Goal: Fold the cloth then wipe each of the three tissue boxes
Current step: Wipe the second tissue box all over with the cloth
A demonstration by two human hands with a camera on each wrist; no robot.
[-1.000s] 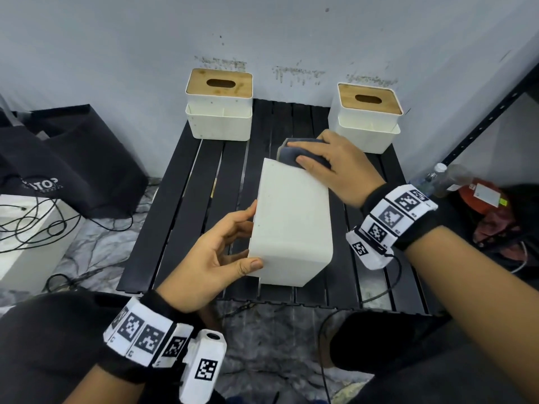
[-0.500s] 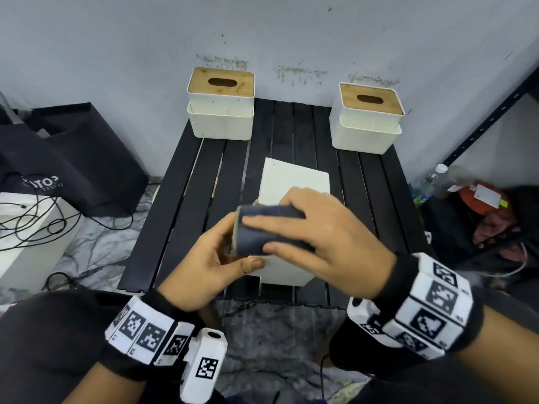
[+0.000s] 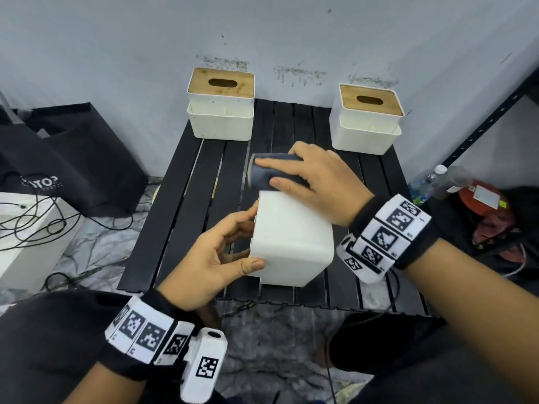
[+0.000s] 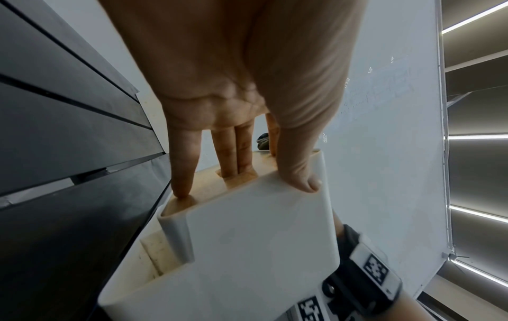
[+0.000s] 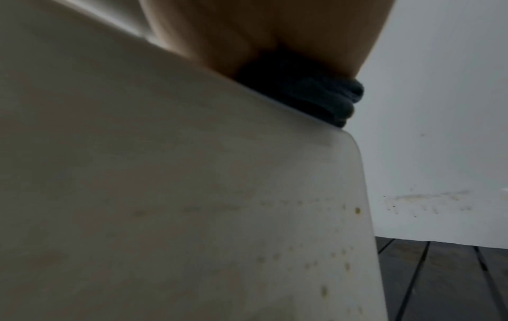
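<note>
Table [image 3: 189, 182]: black slats.
Tissue box [image 3: 294, 243]: on its side mid-table, unmoved.
Left hand [image 3: 215, 258]: still grips its near-left edge, thumb on top.
Right hand [image 3: 320, 182]: clasps the cloth.
Cloth [image 3: 262, 173]: folded, now at the box's far end, moved from the near end.

The near tissue box [image 3: 291, 237] is off-white, flecked with small yellow-brown specks, and the cloth [image 3: 262, 173] is dark blue-grey. The left far box [image 3: 220, 123] and right far box [image 3: 364, 132] are white with light-brown wooden lids, and the slatted table [image 3: 186, 199] is black. The wristbands [image 3: 388, 237] are black with white tags bearing black-and-white square codes, the wall [image 3: 116, 39] is pale grey with brownish speckles, and the floor [image 3: 280, 339] is marbled grey-white.
</note>
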